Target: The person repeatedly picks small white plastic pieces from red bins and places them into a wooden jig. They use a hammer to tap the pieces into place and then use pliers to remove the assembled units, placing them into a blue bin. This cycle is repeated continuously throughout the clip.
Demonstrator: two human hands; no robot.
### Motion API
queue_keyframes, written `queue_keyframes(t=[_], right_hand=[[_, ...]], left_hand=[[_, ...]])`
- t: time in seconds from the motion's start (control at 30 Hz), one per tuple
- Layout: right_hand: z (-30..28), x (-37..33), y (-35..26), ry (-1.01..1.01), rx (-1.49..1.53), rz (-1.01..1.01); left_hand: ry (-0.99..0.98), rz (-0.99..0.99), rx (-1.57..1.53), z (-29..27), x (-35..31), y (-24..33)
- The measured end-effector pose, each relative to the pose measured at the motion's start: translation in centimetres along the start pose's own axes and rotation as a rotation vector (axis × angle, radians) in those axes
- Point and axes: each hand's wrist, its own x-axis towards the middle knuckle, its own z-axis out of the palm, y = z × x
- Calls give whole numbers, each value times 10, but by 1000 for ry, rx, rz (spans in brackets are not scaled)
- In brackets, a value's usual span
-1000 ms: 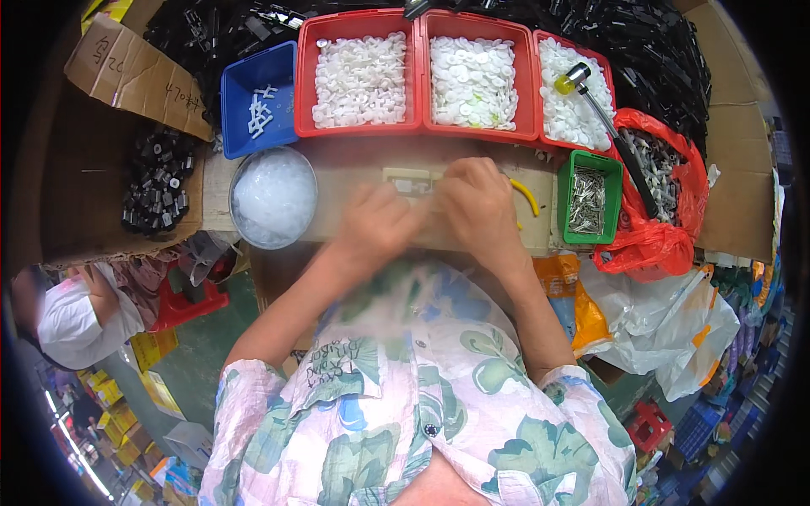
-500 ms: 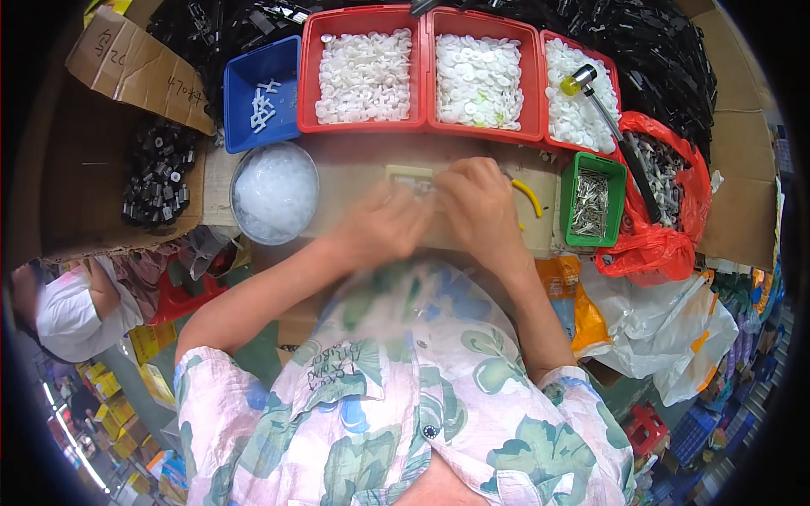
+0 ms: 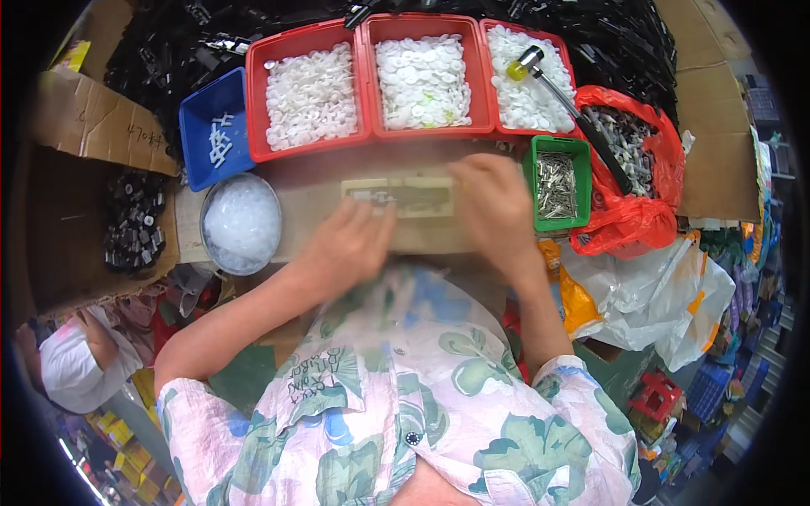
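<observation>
On the bench in front of me lies a cream rectangular fixture (image 3: 432, 182) with a long recess. Small white parts (image 3: 371, 196) sit in its left end, and a darker stretch fills the right. My left hand (image 3: 354, 239) is at the fixture's left front edge, fingers bunched and fingertips at the white parts; whether they pinch one is hidden. At the right end is my right hand (image 3: 496, 202), its fingers curled and blurred by motion. What it may hold does not show.
Red bins (image 3: 363, 139) of white plastic pieces line the back, a blue bin (image 3: 192, 152) beside them. A metal bowl (image 3: 240, 223) stands left, a green bin (image 3: 557, 143) of metal pins right. A black-handled hammer (image 3: 582, 126) lies across the right bin and red bag (image 3: 666, 160).
The view has shifted, so the bins sit further left. My hands have moved apart, uncovering the fixture between them. The yellow-handled tool by my right hand is out of sight.
</observation>
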Motion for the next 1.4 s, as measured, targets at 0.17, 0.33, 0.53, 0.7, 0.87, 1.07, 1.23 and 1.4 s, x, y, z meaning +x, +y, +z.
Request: queue_keyframes(t=[0.17,0.33,0.53,0.7,0.87,1.07,1.23,1.4], right_hand=[[-66,-24,43,61,-248,311],[-72,-46,62,-69,-405,434],[-68,-45,68,-16,-343,422],[-72,-47,70,59,-229,451],[-78,-47,65,144,-34,580],[-73,-30,49,299,250,553],[-42,-1,13,365,404,326],[-22,14,-7,354,404,206]], left_hand=[[123,-69,-245,-4,12,-9],[299,-176,-399,-5,73,-29],[493,-340,-662,25,168,-53],[511,-345,-586,50,208,-65],[486,-366,-659,51,208,-68],[271,-788,-1629,1,177,-46],[185,-813,-2681,8,130,-13],[344,-764,-3061,19,102,10]])
